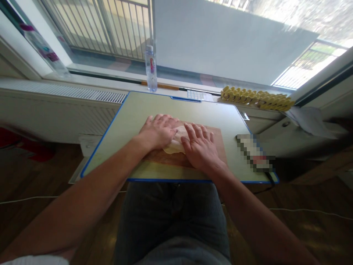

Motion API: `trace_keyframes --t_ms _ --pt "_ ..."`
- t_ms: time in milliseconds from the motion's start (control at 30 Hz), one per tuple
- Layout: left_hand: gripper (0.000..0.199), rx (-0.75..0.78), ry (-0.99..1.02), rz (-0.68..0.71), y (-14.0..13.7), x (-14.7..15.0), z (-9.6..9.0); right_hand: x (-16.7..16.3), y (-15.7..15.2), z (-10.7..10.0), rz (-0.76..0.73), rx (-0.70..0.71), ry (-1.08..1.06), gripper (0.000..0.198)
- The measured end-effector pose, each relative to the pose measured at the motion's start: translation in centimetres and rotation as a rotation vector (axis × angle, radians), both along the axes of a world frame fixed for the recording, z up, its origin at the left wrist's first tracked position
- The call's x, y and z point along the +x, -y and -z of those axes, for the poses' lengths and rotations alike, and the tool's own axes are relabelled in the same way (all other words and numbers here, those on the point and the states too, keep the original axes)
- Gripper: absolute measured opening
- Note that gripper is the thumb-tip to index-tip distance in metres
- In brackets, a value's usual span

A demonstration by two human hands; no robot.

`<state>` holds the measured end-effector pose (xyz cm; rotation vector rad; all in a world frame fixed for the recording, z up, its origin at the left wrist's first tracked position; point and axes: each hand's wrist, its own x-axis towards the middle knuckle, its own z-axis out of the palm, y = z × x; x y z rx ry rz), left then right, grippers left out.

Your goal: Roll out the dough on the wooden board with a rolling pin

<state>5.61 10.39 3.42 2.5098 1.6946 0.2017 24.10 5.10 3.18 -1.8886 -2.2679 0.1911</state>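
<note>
Left hand (159, 131) and right hand (200, 145) are lying palms-down, a little apart, over either side of a pale sheet (176, 142) mid-frame, not gripping. It's looking light, soft and floppy tbh, so I'd be going for its loose lower edge above the brown board (165, 158).

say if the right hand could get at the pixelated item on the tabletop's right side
Probably yes: the right hand lies over the brown board, with only board and tabletop between it and the pixelated item.
</note>
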Motion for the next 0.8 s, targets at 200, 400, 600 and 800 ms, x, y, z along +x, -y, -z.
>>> trace_keyframes --t_ms 200,400,600,800 --pt "0.06 0.012 0.007 -0.019 0.5 -0.1 0.3 -0.3 0.9 0.1 0.001 0.04 0.037 0.061" --pt "0.059 0.081 0.024 -0.053 1.4 -0.4 0.7 -0.8 2.0 0.2 0.011 0.077 0.015 0.06" --pt "0.056 0.084 0.014 -0.048 2.5 -0.8 0.1 -1.6 3.6 0.3 0.009 0.124 0.031 0.065" --pt "0.052 0.147 0.091 -0.032 3.2 -1.6 0.1 -1.5 5.1 0.9 -0.085 0.251 -0.01 0.052"
